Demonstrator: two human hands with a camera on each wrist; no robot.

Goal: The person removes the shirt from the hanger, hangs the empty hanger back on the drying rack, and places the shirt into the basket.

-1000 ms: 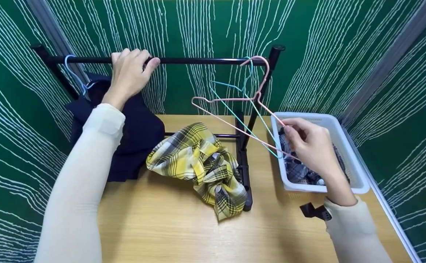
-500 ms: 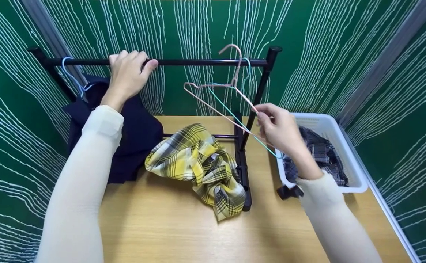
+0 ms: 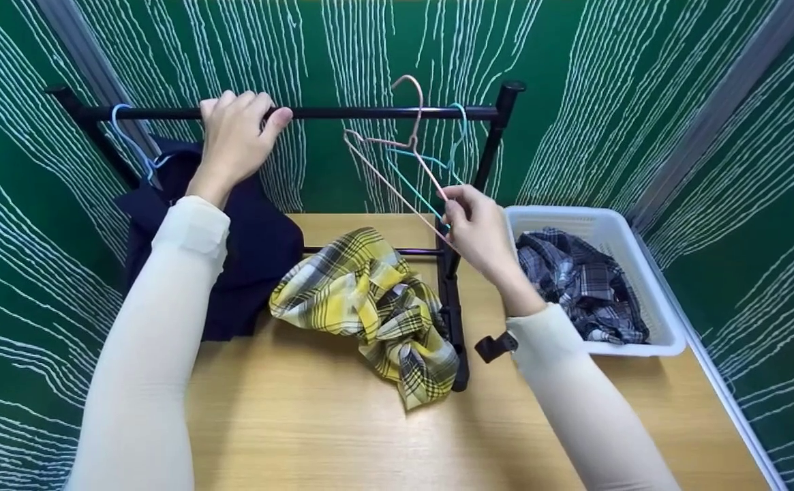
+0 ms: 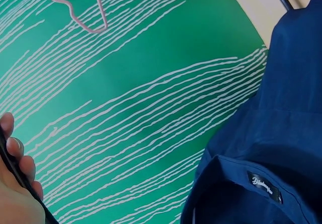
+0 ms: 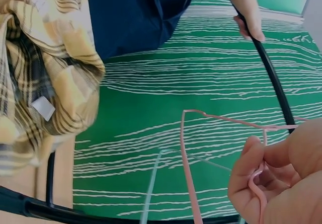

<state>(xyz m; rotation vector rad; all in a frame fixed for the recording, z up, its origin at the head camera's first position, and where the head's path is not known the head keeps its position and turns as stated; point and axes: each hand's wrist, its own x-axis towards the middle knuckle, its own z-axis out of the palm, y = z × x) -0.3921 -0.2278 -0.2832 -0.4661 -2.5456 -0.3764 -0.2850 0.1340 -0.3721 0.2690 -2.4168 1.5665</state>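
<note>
My left hand (image 3: 236, 136) grips the black rail (image 3: 349, 112) of a clothes rack, fingers curled over it. With thumb and fingers, my right hand (image 3: 480, 228) pinches a bare pink hanger (image 3: 413, 142) by its right arm. The hanger's hook rises above the rail; whether it touches the rail I cannot tell. Behind it, a teal hanger (image 3: 464, 129) hangs at the rail's right end. In the right wrist view, the pink wire (image 5: 188, 168) runs through my curled fingers. A navy garment (image 3: 253, 225) hangs on a light blue hanger (image 3: 124, 140) left of my left hand.
A crumpled yellow plaid shirt (image 3: 362, 300) lies below the rail, over the rack's base at the right. On the right stands a white basket (image 3: 655, 293) with a dark plaid garment (image 3: 594, 286) in it. Green walls (image 3: 608, 116) enclose the wooden table (image 3: 342, 436).
My right hand has carried the pink hanger leftward and up, from beside the basket to the rail. My left hand stays on the rail.
</note>
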